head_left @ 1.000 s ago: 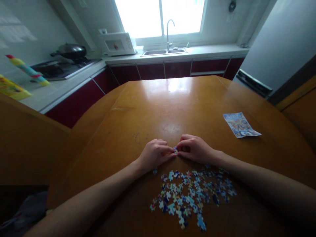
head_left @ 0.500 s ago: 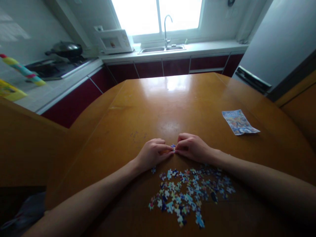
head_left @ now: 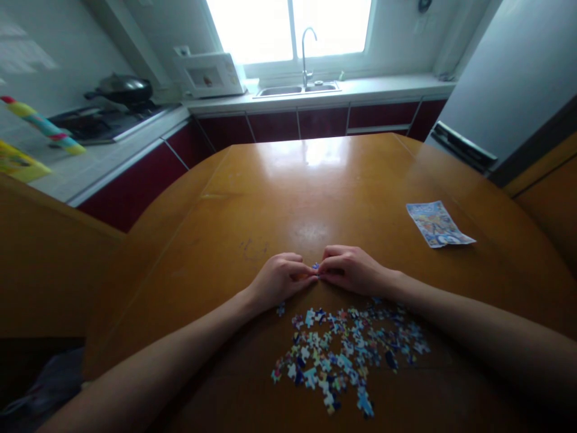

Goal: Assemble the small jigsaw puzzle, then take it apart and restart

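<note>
— How are the hands placed?

— The left hand [head_left: 280, 280] and the right hand [head_left: 356, 270] are brought together at the middle of the wooden table [head_left: 315, 198], fingertips nearly met. A small puzzle piece [head_left: 316, 267] is pinched between them, held at the table surface; whether one piece or two joined ones are gripped cannot be told.

— Which hand is nearer to it?

— Neither, noticeably; the piece is flanked evenly, the left hand's fingers closed on it from one side, the right's from the other.

— And the rest of the pieces?

— A loose heap of puzzle pieces [head_left: 347, 355] is spread just behind the hands, toward the person, lying more under the right forearm than the left. Its long axis runs across the table, left to right. One stray piece [head_left: 280, 310] is seen close to the left wrist.

— Anything further out?

— A printed leaflet [head_left: 438, 224] is laid well apart to the right. Beyond the table, a sink [head_left: 295, 90] and a microwave [head_left: 210, 74] are seen under the window.
</note>
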The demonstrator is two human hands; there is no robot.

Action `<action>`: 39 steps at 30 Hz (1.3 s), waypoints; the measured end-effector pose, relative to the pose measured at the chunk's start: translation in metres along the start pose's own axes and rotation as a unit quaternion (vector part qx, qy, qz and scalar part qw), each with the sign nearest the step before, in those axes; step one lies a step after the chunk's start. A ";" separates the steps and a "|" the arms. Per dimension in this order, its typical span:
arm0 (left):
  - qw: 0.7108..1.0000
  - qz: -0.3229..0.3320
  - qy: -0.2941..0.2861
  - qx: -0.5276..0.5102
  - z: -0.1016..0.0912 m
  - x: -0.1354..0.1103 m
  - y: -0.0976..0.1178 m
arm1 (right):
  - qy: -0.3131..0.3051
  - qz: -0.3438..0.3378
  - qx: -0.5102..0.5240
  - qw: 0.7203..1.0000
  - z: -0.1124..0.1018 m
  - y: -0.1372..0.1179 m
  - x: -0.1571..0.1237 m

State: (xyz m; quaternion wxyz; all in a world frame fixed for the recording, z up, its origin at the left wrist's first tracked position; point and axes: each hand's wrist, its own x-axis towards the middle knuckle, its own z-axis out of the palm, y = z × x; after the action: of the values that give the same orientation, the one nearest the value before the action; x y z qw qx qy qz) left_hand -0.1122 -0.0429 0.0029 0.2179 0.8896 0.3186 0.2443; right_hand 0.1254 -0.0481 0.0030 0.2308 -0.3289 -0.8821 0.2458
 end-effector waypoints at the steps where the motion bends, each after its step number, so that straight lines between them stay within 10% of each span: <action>1: 1.000 -0.002 -0.001 0.001 0.000 0.000 0.000 | 0.000 -0.001 0.001 1.000 0.000 0.000 0.000; 39: 0.999 0.019 0.011 0.024 0.001 0.000 0.001 | 0.004 0.030 0.032 0.999 -0.002 -0.001 0.004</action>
State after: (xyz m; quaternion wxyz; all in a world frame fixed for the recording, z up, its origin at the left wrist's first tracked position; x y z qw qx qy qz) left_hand -0.1110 -0.0441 0.0026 0.1886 0.8976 0.3098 0.2505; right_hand 0.1235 -0.0458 0.0065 0.2373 -0.3488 -0.8626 0.2793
